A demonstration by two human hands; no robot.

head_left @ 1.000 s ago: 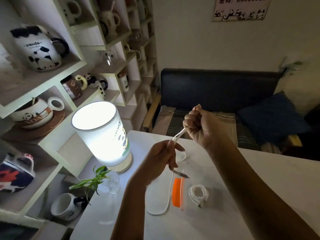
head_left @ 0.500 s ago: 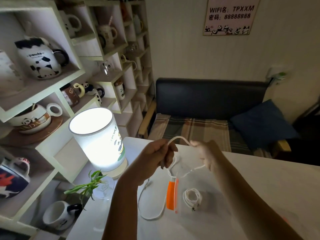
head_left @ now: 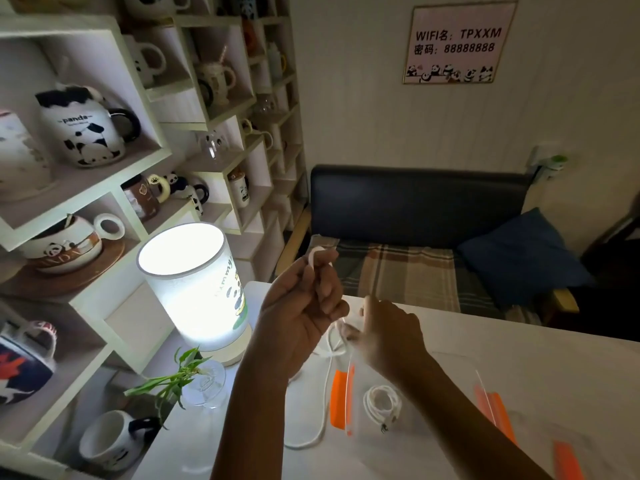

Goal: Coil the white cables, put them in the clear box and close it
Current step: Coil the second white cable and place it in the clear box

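1. A white cable (head_left: 320, 403) is gripped by the left hand (head_left: 301, 313) above the table (head_left: 519, 358).
2. The same cable is pinched by the right hand (head_left: 388, 336).
3. A coiled cable (head_left: 381, 405) lies inside the clear box (head_left: 415, 393).

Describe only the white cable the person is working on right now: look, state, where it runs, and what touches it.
The white cable is a thin, smooth, flexible cord, plastic-looking, only partly coiled. The left hand grips a small loop of it that pokes out above the fingers; the right hand pinches a strand just below. From there it hangs to the white table, runs past the clear box's orange latch and curves back in a loose arc. Its ends are not visible.
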